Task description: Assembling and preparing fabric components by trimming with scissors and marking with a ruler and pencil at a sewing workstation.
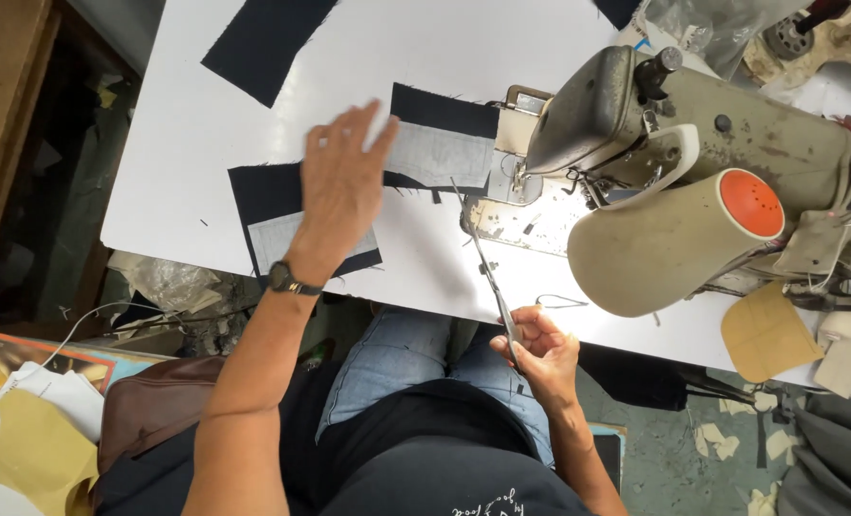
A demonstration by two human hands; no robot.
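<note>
Black fabric piece lies flat under our left hand, fingers spread to steady it, while our right hand grips the scissors clear.

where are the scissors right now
In the head view, the scissors are in the right hand at the near edge of the white table, blades pointing up toward the sewing machine, right of the left hand on the dark fabric pieces.
</note>
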